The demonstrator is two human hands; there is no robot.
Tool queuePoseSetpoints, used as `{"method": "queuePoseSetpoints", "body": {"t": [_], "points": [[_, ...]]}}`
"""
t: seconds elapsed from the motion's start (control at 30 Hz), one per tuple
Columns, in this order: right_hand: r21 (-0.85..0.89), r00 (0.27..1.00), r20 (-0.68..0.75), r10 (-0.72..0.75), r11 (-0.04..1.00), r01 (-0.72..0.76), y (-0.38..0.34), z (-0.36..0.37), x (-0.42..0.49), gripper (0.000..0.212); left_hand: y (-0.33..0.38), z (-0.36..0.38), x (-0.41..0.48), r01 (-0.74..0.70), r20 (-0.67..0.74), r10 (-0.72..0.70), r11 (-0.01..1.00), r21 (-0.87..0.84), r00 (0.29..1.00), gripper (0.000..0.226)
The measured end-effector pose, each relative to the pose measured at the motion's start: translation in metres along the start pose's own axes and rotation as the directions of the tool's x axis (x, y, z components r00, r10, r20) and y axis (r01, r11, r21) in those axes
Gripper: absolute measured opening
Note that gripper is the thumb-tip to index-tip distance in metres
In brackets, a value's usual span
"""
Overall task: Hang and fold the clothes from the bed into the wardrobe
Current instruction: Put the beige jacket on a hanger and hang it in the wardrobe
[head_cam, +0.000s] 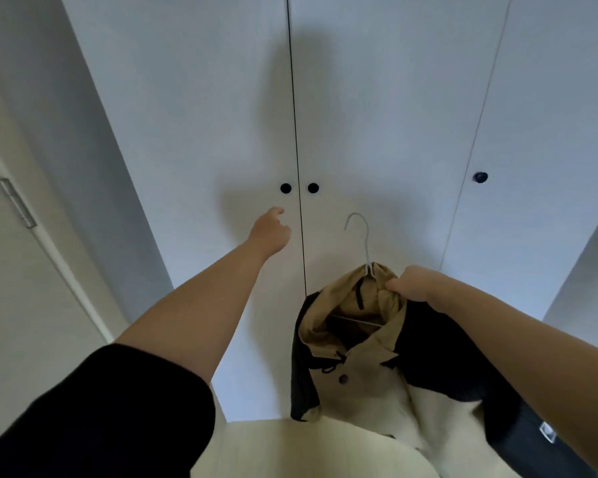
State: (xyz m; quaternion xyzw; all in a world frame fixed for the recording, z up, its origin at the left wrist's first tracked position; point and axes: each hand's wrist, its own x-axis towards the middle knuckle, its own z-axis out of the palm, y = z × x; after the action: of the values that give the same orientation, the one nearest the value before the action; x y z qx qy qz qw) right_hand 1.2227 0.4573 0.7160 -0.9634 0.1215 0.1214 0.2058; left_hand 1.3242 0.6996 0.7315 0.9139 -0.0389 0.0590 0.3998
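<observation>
A tan, black and white jacket hangs on a white wire hanger whose hook sticks up above the collar. My right hand grips the jacket's collar at the hanger's neck and holds it up in front of the white wardrobe. Both middle doors are closed, each with a round black knob beside the centre gap. My left hand is stretched out just below the left knob, fingers loosely extended, touching nothing. The bed is out of view.
A second black knob sits right of the gap, and a third knob is on the door further right. A white room door with a metal handle stands at the left. Pale floor lies below.
</observation>
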Motion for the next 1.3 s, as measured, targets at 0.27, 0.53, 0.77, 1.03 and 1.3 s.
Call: {"method": "queuePoseSetpoints", "body": {"t": [0.27,0.53,0.77,1.03,1.3], "points": [[0.092,0.991,-0.077,0.11,0.99,-0.103,-0.036,-0.011,0.043,0.038,-0.01,-0.001,0.11,-0.077,0.098,0.065,0.988,0.132,0.993,0.062],[0.204,0.976,-0.118,0.183,0.966,-0.157,-0.031,0.003,0.042,0.03,-0.016,0.006,0.13,-0.107,-0.123,0.113,0.993,0.059,0.986,0.037],[0.383,0.95,-0.163,0.267,0.904,-0.189,-0.015,0.012,0.023,0.022,-0.004,-0.003,0.137,-0.11,-0.034,0.119,0.975,0.194,0.992,0.029],[0.531,0.954,-0.2,0.222,0.843,-0.085,-0.03,0.021,-0.007,0.028,-0.014,-0.02,0.037,-0.237,-0.218,0.301,0.932,0.275,0.928,0.019],[0.611,0.99,-0.138,0.015,0.789,0.073,-0.11,0.068,-0.032,0.026,-0.066,-0.09,-0.099,-0.105,-0.468,0.3,0.911,0.398,0.831,0.049]]}}
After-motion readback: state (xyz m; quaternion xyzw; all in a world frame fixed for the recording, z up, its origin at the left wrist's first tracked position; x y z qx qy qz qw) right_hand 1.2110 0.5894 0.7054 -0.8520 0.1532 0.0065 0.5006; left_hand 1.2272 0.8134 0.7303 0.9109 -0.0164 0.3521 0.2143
